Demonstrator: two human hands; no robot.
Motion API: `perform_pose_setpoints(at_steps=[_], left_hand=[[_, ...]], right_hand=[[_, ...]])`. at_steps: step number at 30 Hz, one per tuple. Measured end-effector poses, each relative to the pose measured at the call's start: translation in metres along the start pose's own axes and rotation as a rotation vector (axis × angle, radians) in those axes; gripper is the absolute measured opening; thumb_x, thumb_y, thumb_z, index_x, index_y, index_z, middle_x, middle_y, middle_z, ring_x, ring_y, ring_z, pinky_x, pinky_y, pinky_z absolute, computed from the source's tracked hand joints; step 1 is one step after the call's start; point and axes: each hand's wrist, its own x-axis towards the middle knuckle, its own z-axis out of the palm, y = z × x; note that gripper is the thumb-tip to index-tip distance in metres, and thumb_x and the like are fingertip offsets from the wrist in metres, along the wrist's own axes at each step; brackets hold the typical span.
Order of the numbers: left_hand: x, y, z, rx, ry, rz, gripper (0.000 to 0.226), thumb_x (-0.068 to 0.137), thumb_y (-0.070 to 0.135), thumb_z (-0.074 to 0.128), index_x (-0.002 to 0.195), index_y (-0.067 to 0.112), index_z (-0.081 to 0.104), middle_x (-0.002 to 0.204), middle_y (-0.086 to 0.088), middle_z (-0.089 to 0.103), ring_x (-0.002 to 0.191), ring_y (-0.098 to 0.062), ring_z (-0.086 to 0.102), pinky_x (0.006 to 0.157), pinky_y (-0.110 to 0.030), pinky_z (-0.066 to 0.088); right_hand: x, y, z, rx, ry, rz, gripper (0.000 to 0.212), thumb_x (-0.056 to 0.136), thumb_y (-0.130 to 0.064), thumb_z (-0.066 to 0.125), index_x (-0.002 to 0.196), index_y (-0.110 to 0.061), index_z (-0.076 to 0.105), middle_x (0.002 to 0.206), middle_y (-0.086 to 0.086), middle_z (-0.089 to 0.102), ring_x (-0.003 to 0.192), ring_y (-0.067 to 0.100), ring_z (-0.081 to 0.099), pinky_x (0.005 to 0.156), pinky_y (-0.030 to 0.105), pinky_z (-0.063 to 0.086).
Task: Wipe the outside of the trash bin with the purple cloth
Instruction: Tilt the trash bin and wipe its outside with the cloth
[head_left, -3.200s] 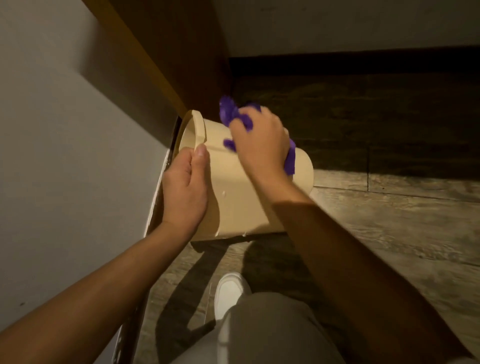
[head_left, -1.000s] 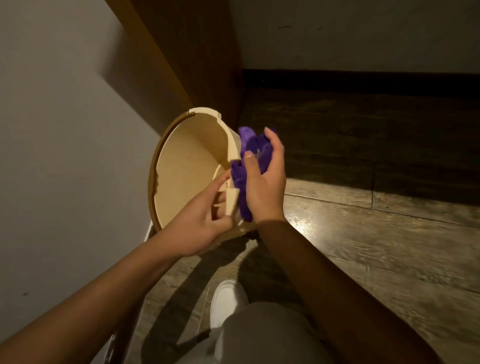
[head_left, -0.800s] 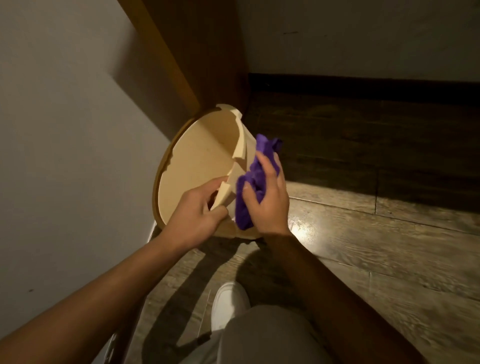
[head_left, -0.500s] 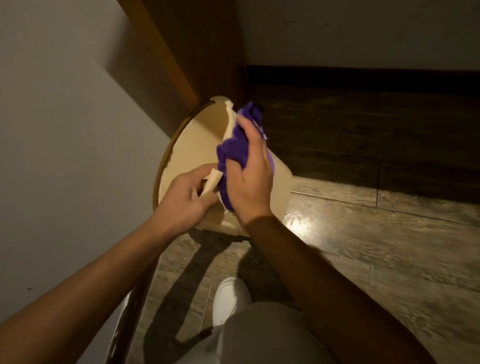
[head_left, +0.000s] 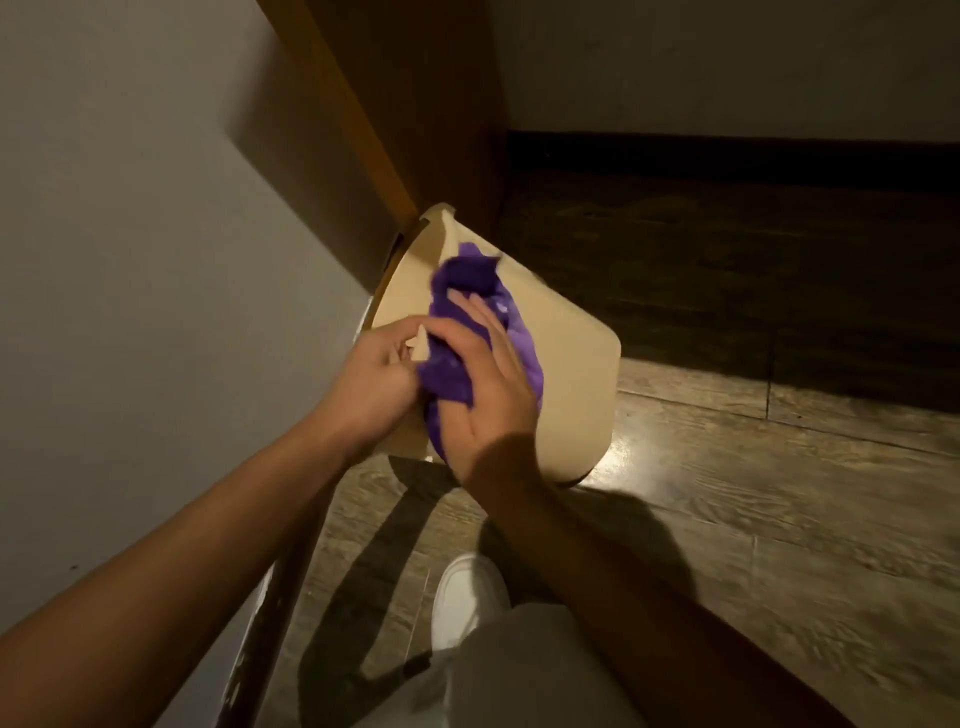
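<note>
A cream plastic trash bin is tipped on its side above the wooden floor, its open mouth turned toward the left wall. My left hand grips the bin's rim at the near side. The bunched purple cloth lies pressed on the bin's outer wall just below the rim, under my right hand, whose fingers are spread over it. Most of the bin's inside is hidden from here.
A grey wall rises close on the left, with a brown wooden panel behind the bin. Wood-plank floor stretches to the right. My white shoe and a trouser leg are below the bin.
The bin has rolled so its outer wall faces up and its mouth turns away left. My right hand has slid the cloth from the rim onto the outer wall.
</note>
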Motion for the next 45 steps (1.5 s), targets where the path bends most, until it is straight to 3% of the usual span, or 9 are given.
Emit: perform_pose_setpoints(at_steps=[11,18,23,26,29,32,37,41,45], left_hand=[[-0.003,-0.006,0.002,0.034,0.002,-0.127,0.03,0.073,0.008,0.061,0.094,0.027,0.072,0.087,0.019,0.074,0.099,-0.02,0.062,0.078,-0.037,0.052],[0.015,0.018,0.009,-0.113,-0.048,-0.094,0.025,0.076,0.011,0.057,0.08,0.025,0.078,0.079,0.001,0.076,0.078,-0.017,0.072,0.07,-0.032,0.055],[-0.025,-0.019,-0.001,0.21,-0.248,-0.015,0.044,0.091,0.05,0.065,0.133,0.036,0.06,0.116,0.018,0.072,0.107,0.0,0.068,0.085,-0.03,0.06],[-0.056,-0.051,0.014,0.393,-0.007,0.12,0.037,0.1,0.05,0.05,0.114,0.022,0.071,0.1,0.005,0.076,0.093,-0.009,0.071,0.082,-0.045,0.059],[-0.041,-0.046,0.018,0.383,0.101,0.203,0.035,0.101,0.052,0.048,0.095,0.025,0.07,0.082,0.006,0.071,0.077,-0.007,0.067,0.066,-0.03,0.056],[-0.031,-0.028,0.032,0.407,0.083,0.208,0.032,0.098,0.059,0.044,0.087,0.036,0.062,0.077,0.01,0.066,0.076,0.002,0.063,0.06,-0.01,0.045],[-0.016,0.002,0.033,0.187,0.207,0.128,0.048,0.109,0.047,0.033,0.083,0.023,0.065,0.075,0.002,0.068,0.07,-0.009,0.065,0.064,-0.026,0.049],[-0.015,-0.002,0.026,0.193,0.278,-0.018,0.051,0.108,0.048,0.034,0.104,0.016,0.073,0.1,0.001,0.071,0.094,-0.012,0.064,0.07,-0.026,0.044],[-0.013,-0.002,0.025,0.172,0.311,-0.042,0.047,0.106,0.051,0.038,0.101,0.019,0.072,0.102,0.01,0.066,0.092,-0.005,0.058,0.066,-0.024,0.038]], right_hand=[[-0.016,0.088,-0.08,-0.134,0.159,0.507,0.046,0.1,-0.019,0.062,0.144,-0.028,0.052,0.156,0.008,0.05,0.139,0.031,0.051,0.106,0.057,0.052],[-0.002,-0.009,-0.016,-0.202,0.01,-0.002,0.058,0.086,-0.039,0.055,0.143,-0.034,0.048,0.155,-0.007,0.039,0.146,0.024,0.037,0.117,0.054,0.037],[0.015,0.054,-0.056,-0.287,0.115,0.333,0.047,0.092,-0.039,0.053,0.139,-0.035,0.049,0.139,0.001,0.06,0.127,0.027,0.058,0.103,0.054,0.051],[-0.016,0.1,-0.066,-0.143,0.109,0.615,0.044,0.104,-0.025,0.053,0.148,-0.029,0.048,0.145,0.004,0.057,0.127,0.03,0.059,0.099,0.042,0.051],[-0.039,0.1,-0.058,0.003,0.2,0.744,0.053,0.105,-0.009,0.052,0.152,-0.033,0.045,0.151,0.003,0.055,0.133,0.027,0.057,0.108,0.052,0.051],[-0.039,0.054,-0.048,0.087,0.223,0.578,0.058,0.098,-0.024,0.056,0.141,-0.06,0.044,0.152,-0.003,0.052,0.13,0.016,0.056,0.108,0.044,0.052],[-0.014,-0.019,-0.033,0.135,0.062,0.248,0.074,0.084,-0.04,0.055,0.15,-0.064,0.032,0.155,-0.01,0.049,0.137,0.013,0.051,0.105,0.012,0.043],[0.028,0.01,-0.059,-0.154,0.03,0.304,0.066,0.082,-0.049,0.058,0.145,-0.048,0.039,0.14,-0.005,0.062,0.129,0.027,0.058,0.104,0.046,0.051],[0.038,0.064,-0.094,-0.211,0.046,0.542,0.048,0.097,-0.035,0.064,0.143,-0.035,0.051,0.116,-0.007,0.066,0.107,0.026,0.069,0.084,0.038,0.056]])
